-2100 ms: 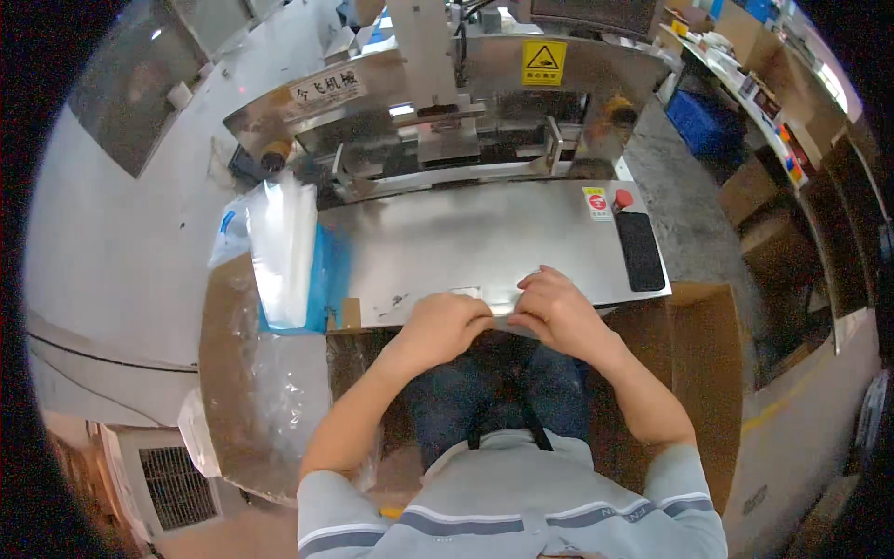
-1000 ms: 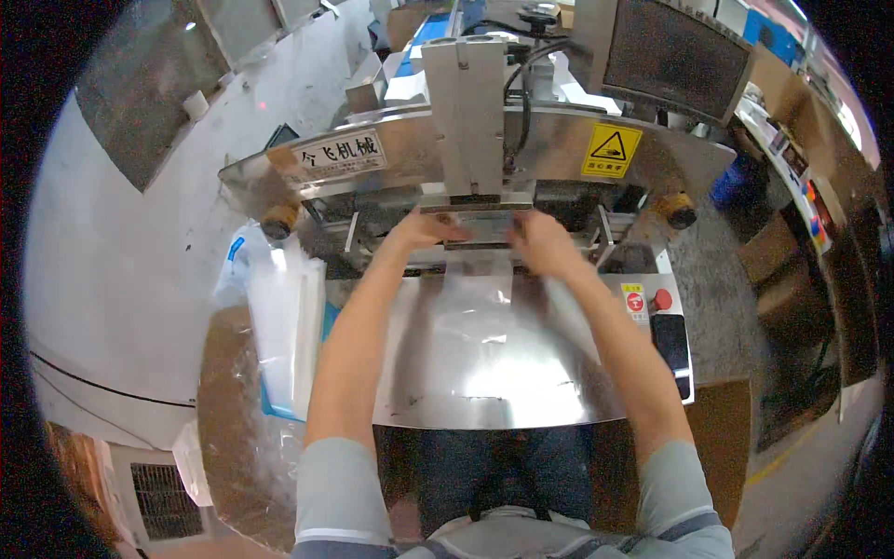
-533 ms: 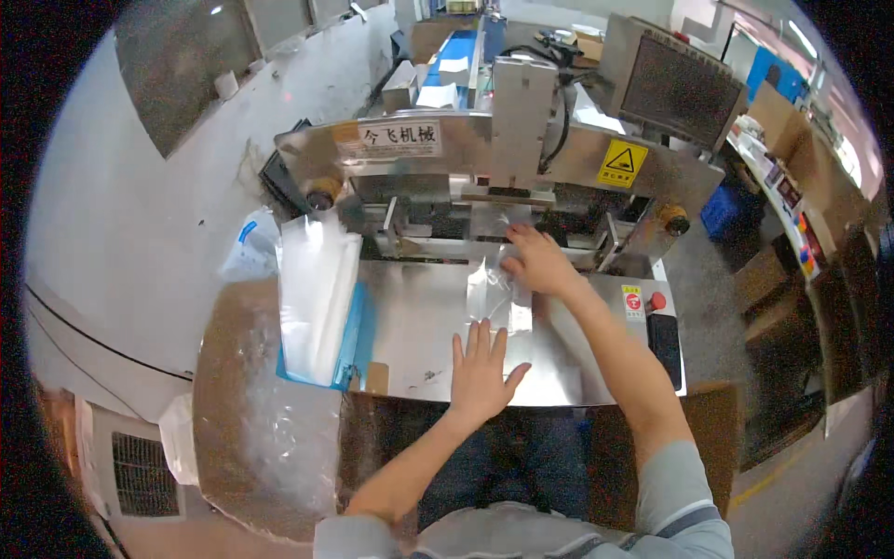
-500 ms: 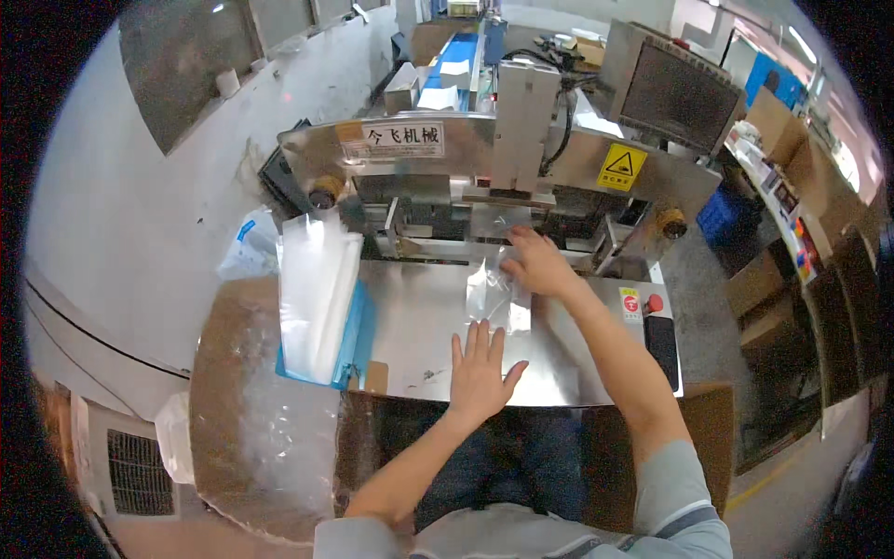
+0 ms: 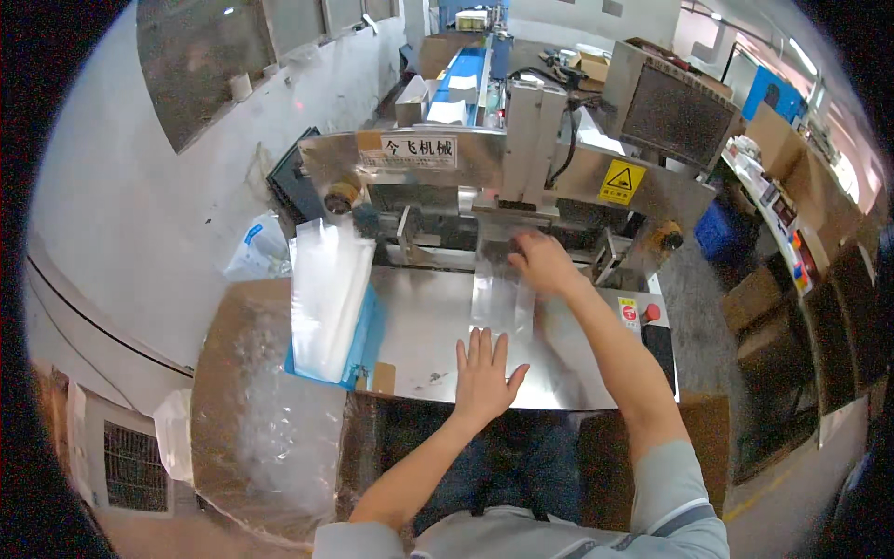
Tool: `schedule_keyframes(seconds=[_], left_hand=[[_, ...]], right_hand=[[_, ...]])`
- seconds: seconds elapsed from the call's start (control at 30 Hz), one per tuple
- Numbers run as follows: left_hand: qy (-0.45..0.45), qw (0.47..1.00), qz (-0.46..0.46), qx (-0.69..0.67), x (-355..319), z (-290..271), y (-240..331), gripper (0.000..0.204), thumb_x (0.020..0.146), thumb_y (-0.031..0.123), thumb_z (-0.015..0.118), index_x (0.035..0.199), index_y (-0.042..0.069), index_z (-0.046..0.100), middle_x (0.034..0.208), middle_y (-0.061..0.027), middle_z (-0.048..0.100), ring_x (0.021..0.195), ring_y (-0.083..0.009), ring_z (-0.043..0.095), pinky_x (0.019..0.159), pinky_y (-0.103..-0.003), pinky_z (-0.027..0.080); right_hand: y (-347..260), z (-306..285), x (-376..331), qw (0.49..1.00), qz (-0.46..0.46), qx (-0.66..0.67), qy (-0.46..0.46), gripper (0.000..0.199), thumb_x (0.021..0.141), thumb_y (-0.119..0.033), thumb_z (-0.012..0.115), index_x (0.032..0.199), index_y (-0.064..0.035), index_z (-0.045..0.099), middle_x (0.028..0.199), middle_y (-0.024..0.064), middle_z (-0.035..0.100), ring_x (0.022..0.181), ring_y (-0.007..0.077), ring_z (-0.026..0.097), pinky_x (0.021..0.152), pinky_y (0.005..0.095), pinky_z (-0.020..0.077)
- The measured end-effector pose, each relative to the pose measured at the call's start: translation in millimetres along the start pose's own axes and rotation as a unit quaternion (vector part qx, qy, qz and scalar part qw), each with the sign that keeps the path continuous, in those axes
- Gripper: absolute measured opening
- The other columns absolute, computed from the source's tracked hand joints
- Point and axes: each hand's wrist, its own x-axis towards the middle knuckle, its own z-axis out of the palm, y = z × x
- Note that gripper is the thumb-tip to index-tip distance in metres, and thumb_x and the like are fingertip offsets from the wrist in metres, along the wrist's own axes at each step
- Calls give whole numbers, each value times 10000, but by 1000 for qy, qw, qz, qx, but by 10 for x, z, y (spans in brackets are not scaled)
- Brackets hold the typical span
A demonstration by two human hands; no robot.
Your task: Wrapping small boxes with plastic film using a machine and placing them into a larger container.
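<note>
A clear flat plastic bag (image 5: 501,303) lies lengthwise on the metal worktop of a machine, its far end reaching under the machine's upright head. My left hand (image 5: 484,380) rests flat and open, fingertips at the bag's near end. Over the bag's far right edge is my right hand (image 5: 545,265); its thumb and fingers look bent but apart, slightly blurred. To the left, a stack of clear plastic bags (image 5: 326,303) leans in a blue holder (image 5: 371,326).
The metal crossbar (image 5: 345,154) and upright head (image 5: 531,140) stand beyond my hands. A red button (image 5: 651,313) sits on the worktop's right side. A cardboard box lined with plastic (image 5: 270,419) is at the near left. A monitor (image 5: 680,116) stands at the back right.
My right hand's fingers have drawn in and bent over the bag's far part, which now lies straighter and flatter. My left hand stays almost in place. The whole view has shifted slightly.
</note>
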Motion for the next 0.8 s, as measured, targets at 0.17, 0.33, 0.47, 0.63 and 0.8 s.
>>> schedule_keyframes(seconds=[0.17, 0.33, 0.47, 0.63, 0.8], left_hand=[[-7, 998, -9, -54, -18, -34, 2, 605, 927, 420, 594, 1313, -39, 510, 1344, -268, 500, 1320, -437, 408, 1140, -606, 217], [88, 994, -16, -66, -2, -123, 28, 609, 891, 315, 665, 1332, -46, 451, 1357, -276, 453, 1318, -461, 382, 1096, -631, 261], [116, 990, -41, -72, -19, -119, 3, 658, 891, 322, 662, 1368, -49, 402, 1412, -294, 393, 1348, -480, 341, 1109, -634, 238], [145, 982, -59, -103, -32, -85, -15, 708, 898, 321, 646, 1419, -53, 344, 1447, -298, 362, 1374, -487, 305, 1137, -613, 206], [145, 982, -65, -103, -58, -57, -78, 712, 901, 327, 640, 1421, -57, 342, 1452, -301, 356, 1380, -486, 298, 1146, -598, 200]], right_hand=[[-4, -82, 88, 999, 17, -29, -24, 415, 927, -251, 584, 1253, 5, 558, 1080, 258, 660, 1022, 436, 622, 910, 505, 480], [17, -125, 192, 998, 31, -20, -52, 367, 944, -279, 559, 1172, 7, 583, 969, 262, 672, 931, 446, 640, 828, 531, 498], [-25, -164, 262, 996, 39, -19, -73, 337, 960, -299, 535, 1079, 10, 597, 937, 263, 673, 916, 440, 642, 807, 529, 501], [57, -112, 265, 999, 29, -7, -43, 341, 965, -311, 526, 1023, 9, 630, 934, 254, 685, 914, 433, 657, 818, 528, 512], [-67, -179, -158, 999, 15, 43, 22, 393, 975, -317, 527, 1147, 25, 613, 1053, 267, 675, 996, 429, 651, 870, 504, 517]])
